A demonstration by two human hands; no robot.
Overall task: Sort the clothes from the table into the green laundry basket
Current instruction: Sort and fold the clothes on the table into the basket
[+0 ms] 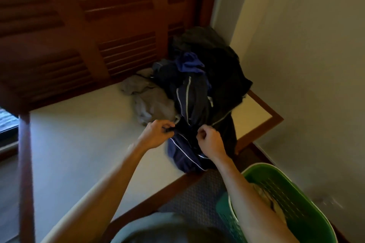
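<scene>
A heap of dark clothes (209, 59) lies at the far right corner of the white table (83, 140). A navy garment with white piping (185, 152) trails from the heap toward the table's near edge. My left hand (158, 134) pinches its cloth on the left side, and my right hand (210, 140) grips it on the right. A grey garment (150, 102) lies crumpled left of the heap. The green laundry basket (308, 203) stands on the floor at the lower right, under my right forearm, with something pale inside.
Brown louvered shutters (102, 16) rise behind the table. A wooden post (25, 173) stands at the left. The table has a brown wooden rim (262, 124). A pale wall (306, 65) closes the right side. Grey patterned carpet (197, 197) lies between table and basket.
</scene>
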